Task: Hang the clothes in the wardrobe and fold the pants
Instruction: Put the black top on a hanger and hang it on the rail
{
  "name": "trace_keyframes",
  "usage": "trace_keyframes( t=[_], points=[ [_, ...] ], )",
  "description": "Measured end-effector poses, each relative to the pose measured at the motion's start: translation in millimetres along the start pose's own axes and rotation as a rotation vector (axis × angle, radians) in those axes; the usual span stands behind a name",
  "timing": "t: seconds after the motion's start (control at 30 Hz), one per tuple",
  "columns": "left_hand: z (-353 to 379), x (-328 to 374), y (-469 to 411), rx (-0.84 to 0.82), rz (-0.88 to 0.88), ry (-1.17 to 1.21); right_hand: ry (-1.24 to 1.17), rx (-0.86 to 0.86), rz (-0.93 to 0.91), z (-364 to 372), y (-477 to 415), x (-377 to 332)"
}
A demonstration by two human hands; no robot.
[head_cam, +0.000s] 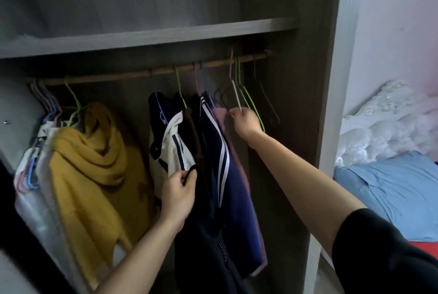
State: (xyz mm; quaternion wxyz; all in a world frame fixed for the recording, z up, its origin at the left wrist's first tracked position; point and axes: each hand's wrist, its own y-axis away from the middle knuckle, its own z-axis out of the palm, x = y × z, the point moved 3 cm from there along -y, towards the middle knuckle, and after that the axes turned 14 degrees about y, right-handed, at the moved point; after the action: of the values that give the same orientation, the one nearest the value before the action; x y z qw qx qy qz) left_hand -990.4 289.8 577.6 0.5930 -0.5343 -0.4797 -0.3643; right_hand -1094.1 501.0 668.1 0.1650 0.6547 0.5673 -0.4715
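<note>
The wooden rail (pixel 132 74) under the shelf (pixel 142 38) carries hangers (pixel 248 99), a yellow garment (pixel 94 163), possibly hooded, and navy clothes (pixel 237 187).

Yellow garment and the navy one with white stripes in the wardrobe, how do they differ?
The yellow garment is plain mustard; the navy garment carries white stripes. The yellow garment drapes in thick soft folds, while the navy garment hangs flat and straight. The yellow garment sits toward the left of the rail, the navy garment nearer the middle, pressed among other dark clothes. Both hang from that rail.
</note>
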Motion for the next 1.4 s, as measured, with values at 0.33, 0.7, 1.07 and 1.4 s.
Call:
trace_keyframes(
  t=[0.33, 0.7, 1.07, 1.4],
  points=[
    [8.4, -39.1, 8.5, -0.074, 0.163, -0.28, 0.047, -0.061, 0.079, 35.8, 188.6, 169.6],
    [24.7, -121.7, 76.6, -0.161, -0.029, -0.477, 0.277, 0.132, 0.257, 4.3, 332.0, 242.1],
    [4.6, -181.2, 118.9, -0.239, -0.407, -0.085, 0.135, 0.17, 0.334, 5.4, 394.6, 217.5],
    [-10.1, -195.5, 119.9, -0.225, -0.324, -0.224, 0.23, 0.034, 0.292, -7.6, 417.5, 190.4]
  ],
)
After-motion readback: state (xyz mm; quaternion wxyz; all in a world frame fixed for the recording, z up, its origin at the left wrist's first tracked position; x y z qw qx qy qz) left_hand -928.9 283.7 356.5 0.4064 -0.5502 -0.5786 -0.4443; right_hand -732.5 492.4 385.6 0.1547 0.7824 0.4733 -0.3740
